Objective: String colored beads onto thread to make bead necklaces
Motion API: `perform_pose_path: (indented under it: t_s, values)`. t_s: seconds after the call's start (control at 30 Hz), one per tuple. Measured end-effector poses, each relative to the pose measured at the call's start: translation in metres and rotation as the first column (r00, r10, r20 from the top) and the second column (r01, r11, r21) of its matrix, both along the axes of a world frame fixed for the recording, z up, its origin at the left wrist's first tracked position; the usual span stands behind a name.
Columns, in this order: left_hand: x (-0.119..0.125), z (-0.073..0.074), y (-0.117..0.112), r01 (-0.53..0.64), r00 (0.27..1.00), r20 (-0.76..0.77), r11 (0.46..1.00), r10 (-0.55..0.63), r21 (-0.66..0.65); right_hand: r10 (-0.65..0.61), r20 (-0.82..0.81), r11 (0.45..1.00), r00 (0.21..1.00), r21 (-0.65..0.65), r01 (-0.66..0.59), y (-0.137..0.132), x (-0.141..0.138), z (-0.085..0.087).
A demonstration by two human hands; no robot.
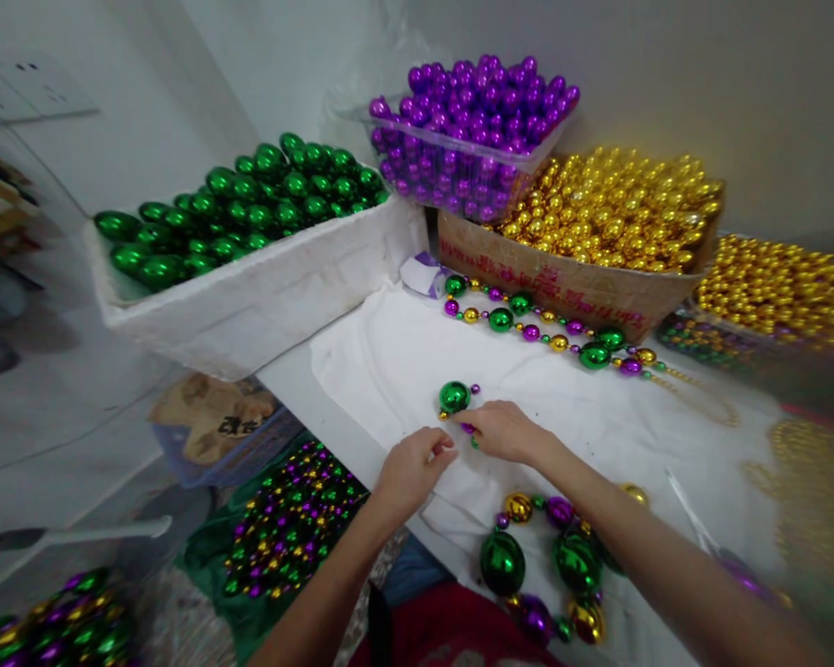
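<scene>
A short group of beads lies on the white cloth: a large green bead, a small purple bead and a small gold bead. My right hand is over it, forefinger stretched to the gold bead and the other fingers curled. More purple and green beads peep out beneath this hand. Just left of it, my left hand is closed, with thumb and forefinger nearly together; whatever lies between them is too small to make out. A finished-looking string of large beads lies close to my body, partly behind my right forearm.
Green beads fill a white foam box at left. Behind stand a clear tub of purple beads and a cardboard box of gold beads. A beaded necklace lies before them. Scissors lie right; a blue basket stands below.
</scene>
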State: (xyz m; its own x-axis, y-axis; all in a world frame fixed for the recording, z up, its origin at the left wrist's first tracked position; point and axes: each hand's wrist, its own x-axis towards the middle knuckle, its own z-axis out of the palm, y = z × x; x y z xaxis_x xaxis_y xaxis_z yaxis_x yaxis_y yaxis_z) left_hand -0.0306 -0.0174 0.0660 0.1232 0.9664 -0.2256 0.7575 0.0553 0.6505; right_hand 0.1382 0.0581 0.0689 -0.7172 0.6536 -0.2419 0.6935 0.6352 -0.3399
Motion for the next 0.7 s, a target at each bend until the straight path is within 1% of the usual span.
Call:
perform_pose_path:
  t_s: [0.1, 0.17, 0.27, 0.37, 0.43, 0.47, 0.5, 0.53, 0.6, 0.63, 0.7]
  values:
    - [0.031, -0.012, 0.001, 0.054, 0.973, -0.226, 0.999, -0.051, 0.008, -0.011, -0.004, 1.000, 1.000, -0.004, 0.011, -0.004, 0.003, 0.000]
    - [0.042, -0.020, 0.001, 0.054, 0.957, -0.287, 0.999, -0.051, 0.002, -0.008, -0.008, 1.000, 1.000, -0.005, 0.008, -0.007, 0.006, 0.001]
    - [0.039, -0.026, -0.001, 0.078, 0.957, -0.278, 0.997, -0.077, -0.007, 0.018, -0.005, 1.000, 1.000, -0.009, -0.018, -0.010, 0.011, 0.003]
    - [0.025, -0.023, -0.003, 0.118, 0.952, -0.278, 0.992, -0.127, -0.050, 0.041, 0.017, 0.999, 0.999, 0.003, -0.041, -0.013, 0.012, 0.004]
    - [0.016, -0.013, -0.005, 0.130, 0.941, -0.305, 0.988, -0.149, -0.082, 0.039, 0.049, 0.999, 0.998, 0.024, -0.040, -0.017, 0.011, 0.004]
    - [0.012, -0.006, -0.006, 0.145, 0.940, -0.295, 0.984, -0.169, -0.102, 0.032, 0.070, 0.999, 0.997, 0.037, -0.034, -0.019, 0.011, 0.004]
    - [0.009, 0.002, -0.006, 0.170, 0.947, -0.253, 0.977, -0.198, -0.126, 0.020, 0.091, 0.998, 0.996, 0.051, -0.024, -0.021, 0.012, 0.004]
    - [0.005, 0.013, -0.007, 0.206, 0.958, -0.170, 0.967, -0.230, -0.151, 0.002, 0.113, 0.998, 0.994, 0.065, -0.010, -0.023, 0.013, 0.004]
    - [-0.002, 0.036, -0.008, 0.287, 0.957, 0.095, 0.940, -0.274, -0.182, -0.045, 0.150, 0.995, 0.988, 0.091, 0.031, -0.028, 0.021, 0.004]
    - [-0.006, 0.048, -0.008, 0.313, 0.935, 0.233, 0.930, -0.267, -0.192, -0.074, 0.167, 0.993, 0.983, 0.104, 0.057, -0.030, 0.026, 0.004]
    - [-0.016, 0.069, -0.009, 0.311, 0.877, 0.439, 0.928, -0.197, -0.206, -0.141, 0.198, 0.985, 0.970, 0.127, 0.117, -0.035, 0.041, 0.003]
